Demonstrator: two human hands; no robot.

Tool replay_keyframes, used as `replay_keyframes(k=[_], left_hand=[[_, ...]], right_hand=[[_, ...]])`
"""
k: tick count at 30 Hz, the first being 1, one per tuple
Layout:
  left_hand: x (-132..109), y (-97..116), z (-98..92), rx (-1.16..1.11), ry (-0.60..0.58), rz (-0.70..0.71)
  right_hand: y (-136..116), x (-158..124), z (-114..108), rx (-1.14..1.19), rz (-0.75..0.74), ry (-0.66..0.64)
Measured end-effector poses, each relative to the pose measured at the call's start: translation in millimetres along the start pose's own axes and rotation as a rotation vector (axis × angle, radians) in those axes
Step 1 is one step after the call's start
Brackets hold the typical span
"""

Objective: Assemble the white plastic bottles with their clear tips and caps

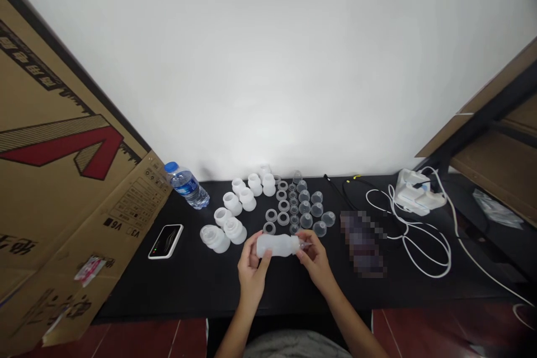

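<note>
A frosted white baby bottle [274, 245] lies sideways between my hands, its clear nipple [305, 245] pointing right. My left hand [251, 266] is closed around the base end, thumb along the near side. At the other end, the fingers of my right hand [316, 263] pinch the collar and nipple. Beyond them stand several white bottles [235, 230], to the left. Pale rings [283, 218] are set out in the middle, beside a column of small clear nipples [294, 210]. Clear domed caps [318, 210] form rows on the right.
On the left are a water bottle [188, 187], a white device with a dark screen [166, 241] and a large cardboard box [62, 179]. To the right lie a blurred dark object [363, 246], a white power strip [419, 193] and looped white cables [447, 257]. A white wall rises behind.
</note>
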State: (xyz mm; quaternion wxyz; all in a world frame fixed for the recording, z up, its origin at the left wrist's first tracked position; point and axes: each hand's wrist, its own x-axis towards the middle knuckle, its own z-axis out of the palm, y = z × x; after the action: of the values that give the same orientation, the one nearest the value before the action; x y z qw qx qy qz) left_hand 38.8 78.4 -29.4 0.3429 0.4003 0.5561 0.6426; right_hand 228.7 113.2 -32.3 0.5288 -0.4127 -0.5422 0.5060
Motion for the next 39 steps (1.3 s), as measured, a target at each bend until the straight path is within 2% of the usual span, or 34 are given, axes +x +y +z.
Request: replay_keyframes(k=[4, 11, 16, 19, 22, 24, 34, 39], left_hand=[[3, 1, 1.6, -0.003, -0.031, -0.039], [-1, -11, -2.5, -0.033, -0.122, -0.033], [-5, -7, -2.1, -0.015, -0.16, -0.013], [-6, -2, -2.1, -0.008, -0.28, -0.022], [-6, 0, -3.8, 0.019, -0.453, -0.049], [-6, 1, -4.9, 0.065, -0.523, -0.051], [-5, 10, -2.2, 0.283, -0.556, 0.233], [-10, 7, -1.8, 0.332, -0.567, 0.309]], right_hand=[[-1, -1, 0, 0.004, 0.029, -0.05], [3, -2, -1, 0.009, 0.09, -0.025], [5, 1, -3, 0.058, 0.082, 0.015], [7, 2, -5, 0.093, 0.066, 0.056], [5, 2, -6, 0.101, 0.06, 0.018], [2, 2, -6, 0.084, 0.06, -0.016], [-1, 3, -6, 0.126, 0.08, -0.08], [-2, 1, -6, 0.167, 0.082, -0.07]])
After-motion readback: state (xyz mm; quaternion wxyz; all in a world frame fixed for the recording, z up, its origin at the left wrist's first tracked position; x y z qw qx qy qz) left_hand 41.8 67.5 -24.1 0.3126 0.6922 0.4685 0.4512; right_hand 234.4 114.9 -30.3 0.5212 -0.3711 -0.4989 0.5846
